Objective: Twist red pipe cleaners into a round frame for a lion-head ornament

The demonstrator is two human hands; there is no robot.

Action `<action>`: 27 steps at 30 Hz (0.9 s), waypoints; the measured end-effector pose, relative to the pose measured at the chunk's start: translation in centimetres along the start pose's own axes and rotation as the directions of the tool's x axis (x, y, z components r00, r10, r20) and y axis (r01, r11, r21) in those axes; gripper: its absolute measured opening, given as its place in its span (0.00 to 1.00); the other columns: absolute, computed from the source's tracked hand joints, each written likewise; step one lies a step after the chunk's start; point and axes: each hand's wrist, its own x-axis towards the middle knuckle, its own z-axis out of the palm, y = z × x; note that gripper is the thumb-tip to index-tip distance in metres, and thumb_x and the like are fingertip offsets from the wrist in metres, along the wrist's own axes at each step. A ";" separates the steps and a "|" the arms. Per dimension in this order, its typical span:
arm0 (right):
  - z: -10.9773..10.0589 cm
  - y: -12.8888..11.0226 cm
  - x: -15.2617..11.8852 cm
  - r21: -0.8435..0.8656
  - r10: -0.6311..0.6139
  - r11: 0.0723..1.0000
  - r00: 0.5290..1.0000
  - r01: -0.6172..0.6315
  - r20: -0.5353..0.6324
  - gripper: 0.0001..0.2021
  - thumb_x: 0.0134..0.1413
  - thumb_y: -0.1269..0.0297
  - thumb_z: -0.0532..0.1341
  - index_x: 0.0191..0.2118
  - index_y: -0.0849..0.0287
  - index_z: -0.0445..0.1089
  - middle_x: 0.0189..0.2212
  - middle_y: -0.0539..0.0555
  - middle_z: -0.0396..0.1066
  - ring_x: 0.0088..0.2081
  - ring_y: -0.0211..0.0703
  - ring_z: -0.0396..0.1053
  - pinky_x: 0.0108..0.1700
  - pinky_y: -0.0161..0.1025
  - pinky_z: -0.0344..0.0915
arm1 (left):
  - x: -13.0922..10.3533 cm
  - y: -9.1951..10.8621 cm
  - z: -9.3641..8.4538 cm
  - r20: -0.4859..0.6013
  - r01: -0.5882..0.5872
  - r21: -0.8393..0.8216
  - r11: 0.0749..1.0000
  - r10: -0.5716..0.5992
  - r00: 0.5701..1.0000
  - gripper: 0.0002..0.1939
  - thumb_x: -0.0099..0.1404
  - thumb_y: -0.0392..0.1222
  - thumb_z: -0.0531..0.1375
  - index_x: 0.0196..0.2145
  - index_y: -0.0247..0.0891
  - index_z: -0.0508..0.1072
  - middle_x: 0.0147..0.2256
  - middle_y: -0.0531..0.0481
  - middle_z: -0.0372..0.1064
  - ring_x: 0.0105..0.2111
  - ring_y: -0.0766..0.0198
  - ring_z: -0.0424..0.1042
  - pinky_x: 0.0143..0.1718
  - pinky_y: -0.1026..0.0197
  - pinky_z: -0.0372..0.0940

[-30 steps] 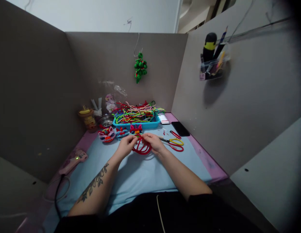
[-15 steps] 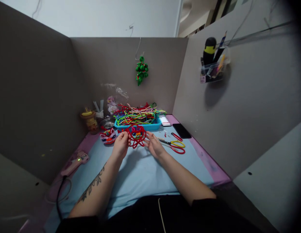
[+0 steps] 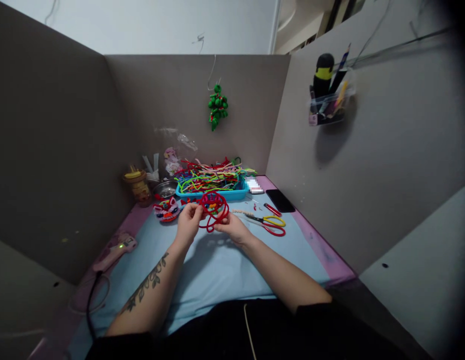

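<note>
Looped red pipe cleaners (image 3: 210, 225) are held up between my two hands over the blue cloth (image 3: 217, 265). My left hand (image 3: 189, 220) pinches their left side. At the lower right, my right hand (image 3: 231, 226) has its fingers closed on the same loops. Behind the loops, a colourful piece is partly hidden. A pink, red and blue animal-face piece (image 3: 167, 210) lies left of my left hand. Beyond the hands stands a blue tray (image 3: 232, 195) heaped with many-coloured pipe cleaners (image 3: 213, 177).
Scissors (image 3: 272, 225) with yellow and red handles, a red tool (image 3: 272, 209) and a black phone (image 3: 280, 200) lie right. A pink glue gun (image 3: 114, 252) is left, with a metal bowl (image 3: 166, 190) and brown cup (image 3: 138, 188) behind. Grey panels enclose the table.
My right hand has moved slightly left and its spread fingers have closed on the red loops. The loops have turned and shifted a little right.
</note>
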 end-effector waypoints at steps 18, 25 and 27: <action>-1.3 -0.5 0.5 0.042 -0.189 0.979 0.970 0.198 -0.156 0.12 0.36 0.59 0.69 0.31 0.57 0.73 0.42 0.52 0.72 0.48 0.46 0.65 0.52 0.43 0.57 | 0.3 -0.4 -0.2 0.258 0.315 -0.068 0.947 -0.288 0.922 0.19 0.49 0.54 0.63 0.28 0.36 0.64 0.27 0.51 0.70 0.26 0.67 0.70 0.31 0.61 0.67; -1.6 -1.0 0.4 0.022 -0.090 0.995 0.979 0.096 -0.180 0.14 0.34 0.57 0.70 0.29 0.59 0.73 0.26 0.50 0.73 0.32 0.41 0.68 0.41 0.40 0.61 | 0.5 -0.1 -1.1 0.330 0.392 0.102 0.914 -0.403 0.854 0.20 0.50 0.55 0.63 0.30 0.34 0.67 0.32 0.47 0.70 0.27 0.67 0.70 0.24 0.68 0.61; -1.7 -1.1 0.4 -0.006 -0.088 0.996 0.980 0.088 -0.179 0.14 0.34 0.57 0.69 0.28 0.60 0.73 0.25 0.50 0.72 0.30 0.39 0.67 0.39 0.39 0.61 | 0.9 -0.3 -1.4 0.230 0.347 0.178 0.921 -0.382 0.895 0.22 0.51 0.58 0.60 0.33 0.35 0.69 0.34 0.47 0.70 0.28 0.66 0.69 0.23 0.68 0.59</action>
